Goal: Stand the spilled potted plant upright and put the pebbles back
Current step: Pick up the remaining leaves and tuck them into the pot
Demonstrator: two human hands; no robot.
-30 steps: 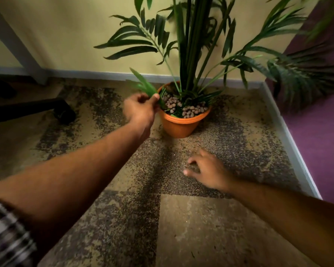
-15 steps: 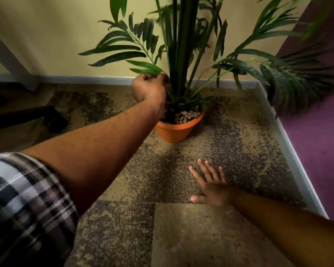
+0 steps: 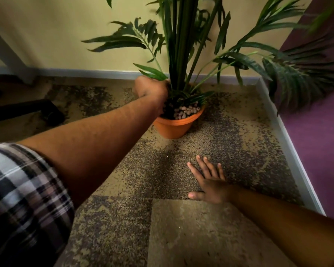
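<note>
- Straight ahead, toward 12 o'clock, an orange pot (image 3: 174,126) stands upright on the carpet (image 3: 191,234), near the corner where a yellow wall (image 3: 66,31) meets a purple wall (image 3: 320,135).
- From the pot rises a plant (image 3: 181,45) with dark straight stems and long green fronds spreading to 10 o'clock and 3 o'clock.
- Pale pebbles (image 3: 185,112) fill the near right part of the pot's top.
- At about 11 o'clock, the left hand (image 3: 151,89) reaches over the pot's left rim, its fingers curled at the base of the stems; whether it grips a stem or a leaf cannot be told.
- A plaid sleeve (image 3: 23,199) covers the left upper arm at 8 o'clock.
- At about 5 o'clock, the right hand (image 3: 210,182) lies flat on the carpet, palm down, fingers straight and spread, holding nothing, well apart from the pot.
- Far left, at 9 o'clock, a dark chair base (image 3: 37,110) sits on the carpet.
- Along both walls runs a pale skirting board (image 3: 289,143).
</note>
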